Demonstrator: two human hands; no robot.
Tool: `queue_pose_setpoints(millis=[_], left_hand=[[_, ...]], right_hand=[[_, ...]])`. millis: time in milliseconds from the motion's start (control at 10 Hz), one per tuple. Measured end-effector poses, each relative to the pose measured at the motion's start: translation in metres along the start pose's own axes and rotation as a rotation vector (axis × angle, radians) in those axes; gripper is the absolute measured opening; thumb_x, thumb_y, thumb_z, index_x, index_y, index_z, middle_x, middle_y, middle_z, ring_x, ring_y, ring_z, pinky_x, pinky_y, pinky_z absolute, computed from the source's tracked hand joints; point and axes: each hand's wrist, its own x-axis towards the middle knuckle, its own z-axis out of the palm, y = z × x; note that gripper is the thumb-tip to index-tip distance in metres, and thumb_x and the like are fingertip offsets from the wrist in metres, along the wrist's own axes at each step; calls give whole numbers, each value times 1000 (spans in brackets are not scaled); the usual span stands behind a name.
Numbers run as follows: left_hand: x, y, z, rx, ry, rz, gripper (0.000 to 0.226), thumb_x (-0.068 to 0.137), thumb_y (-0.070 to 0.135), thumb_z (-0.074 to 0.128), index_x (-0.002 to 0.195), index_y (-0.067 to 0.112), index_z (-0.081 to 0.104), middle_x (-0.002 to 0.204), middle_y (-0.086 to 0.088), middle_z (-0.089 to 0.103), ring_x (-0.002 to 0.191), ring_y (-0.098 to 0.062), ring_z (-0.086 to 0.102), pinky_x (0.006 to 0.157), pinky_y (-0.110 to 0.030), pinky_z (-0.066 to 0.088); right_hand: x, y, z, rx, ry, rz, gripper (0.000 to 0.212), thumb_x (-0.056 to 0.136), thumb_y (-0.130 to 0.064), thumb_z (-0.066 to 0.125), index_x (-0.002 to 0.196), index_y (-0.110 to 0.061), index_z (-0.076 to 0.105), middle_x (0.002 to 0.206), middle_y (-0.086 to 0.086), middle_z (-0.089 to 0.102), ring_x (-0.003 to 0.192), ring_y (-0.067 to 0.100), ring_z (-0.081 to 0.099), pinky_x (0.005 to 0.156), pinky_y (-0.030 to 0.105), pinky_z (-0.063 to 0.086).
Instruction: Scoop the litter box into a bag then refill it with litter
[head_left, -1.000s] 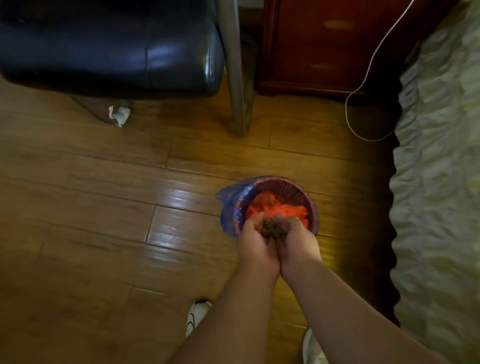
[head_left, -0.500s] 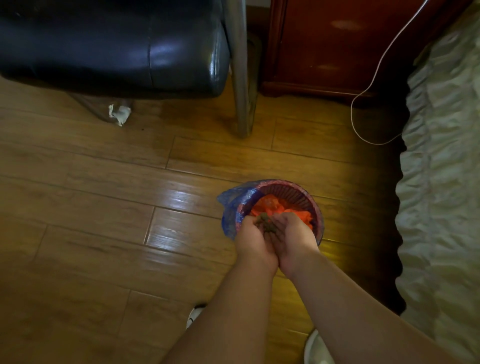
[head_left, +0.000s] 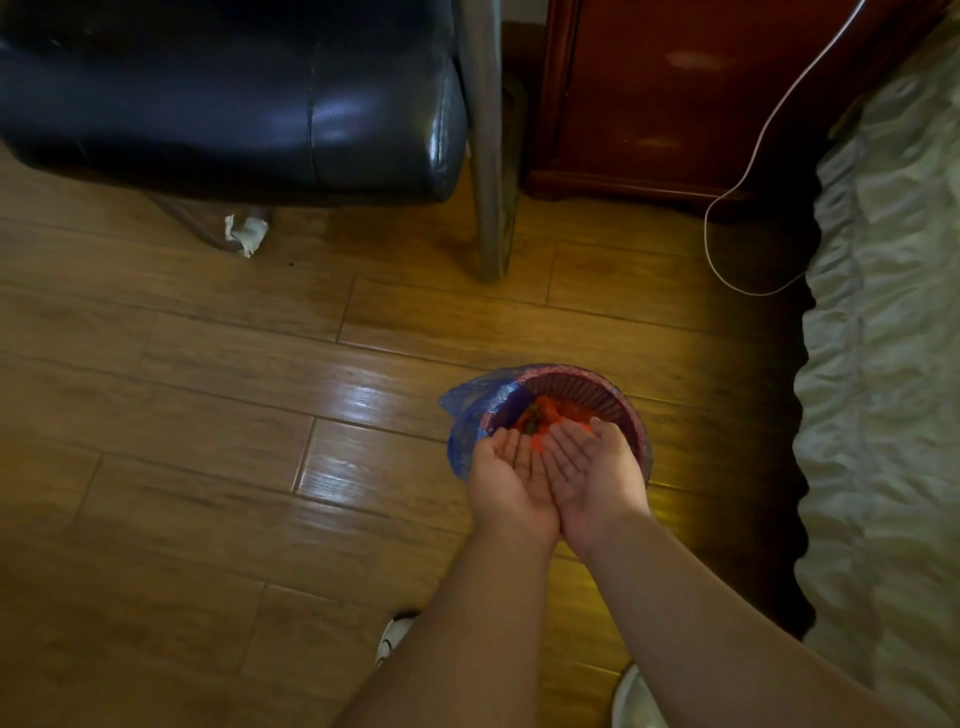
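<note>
Head view, looking down at a wooden plank floor (head_left: 208, 415). In the lower middle of the frame, two bare forearms reach forward, and the left hand (head_left: 506, 478) and right hand (head_left: 589, 467) sit side by side, touching along their inner edges, palms turned up. The fingers of both hands are straight and relaxed, spread flat, holding nothing.

Just beyond the fingertips, slightly right of the frame's centre, stands a small round basket (head_left: 631, 415) with ribbed sides. A blue plastic bag (head_left: 467, 415) lines it and bunches over its left rim. The fingertips of both hands hang over the near rim of the basket. Inside, past the fingertips, lies crumpled orange material (head_left: 553, 413) with a small dark clump (head_left: 532, 421) resting on it, near the left hand's fingertips but apart from them. What the clump is made of cannot be told.

In the upper left of the frame is a black padded chair (head_left: 234, 93) with a metal leg (head_left: 488, 182). A dark red wooden cabinet (head_left: 675, 88) fills the upper middle, with a white cable (head_left: 727, 197) looping down in front of it. Pale ruffled bedding (head_left: 883, 364) runs down the right edge. A crumpled white scrap (head_left: 247, 234) lies under the chair. A white shoe (head_left: 392, 636) shows at the bottom.
</note>
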Motion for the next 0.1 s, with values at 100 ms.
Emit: queue_pose_setpoints(millis=[100], left_hand=[[-14, 3, 5, 35, -44, -6, 37, 107, 28, 46, 136, 9, 59, 140, -7, 62, 132, -20, 57, 104, -34, 45]], right_hand=[[-5, -2, 2, -61, 8, -3, 37, 101, -37, 53, 127, -14, 65, 130, 4, 66, 124, 19, 60, 101, 38, 49]])
